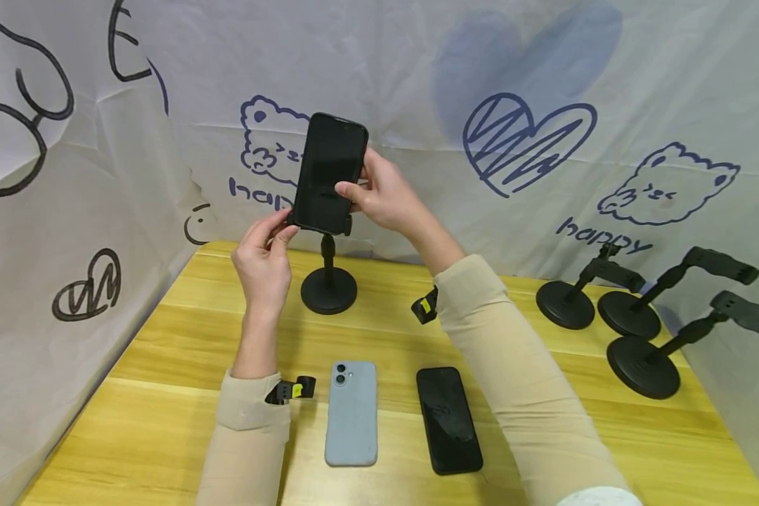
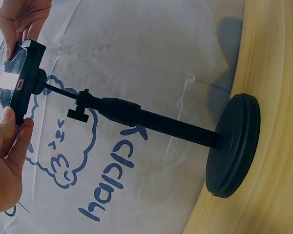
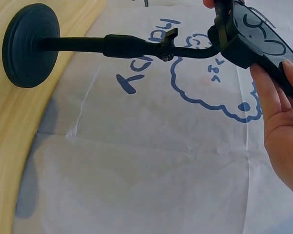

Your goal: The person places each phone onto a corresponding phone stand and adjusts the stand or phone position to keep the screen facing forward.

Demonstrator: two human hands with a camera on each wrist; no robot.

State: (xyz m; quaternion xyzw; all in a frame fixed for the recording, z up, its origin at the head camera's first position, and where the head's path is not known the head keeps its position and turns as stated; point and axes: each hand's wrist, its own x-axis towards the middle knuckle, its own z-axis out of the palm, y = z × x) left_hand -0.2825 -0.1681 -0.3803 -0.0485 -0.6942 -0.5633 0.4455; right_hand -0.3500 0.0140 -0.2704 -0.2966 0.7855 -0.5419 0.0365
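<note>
A black smartphone [image 1: 330, 165] sits upright, slightly tilted, at the clamp [image 2: 30, 80] of a black phone stand [image 1: 329, 289]. My right hand [image 1: 386, 191] grips the phone's right side, thumb on the screen and fingers behind. At the lower left corner, my left hand [image 1: 262, 260] pinches the end of the clamp between thumb and fingers. The left wrist view shows both hands at opposite ends of the clamp and phone. In the right wrist view the stand's round base [image 3: 30, 46] rests on the table. The screen hides most of the clamp from the head view.
A light blue phone [image 1: 351, 422] lies face down on the wooden table [image 1: 158, 393], with a black phone [image 1: 449, 420] to its right. Several spare stands, such as the nearest one [image 1: 643, 367], stand at the right. A white drawn-on cloth [image 1: 405, 84] hangs behind.
</note>
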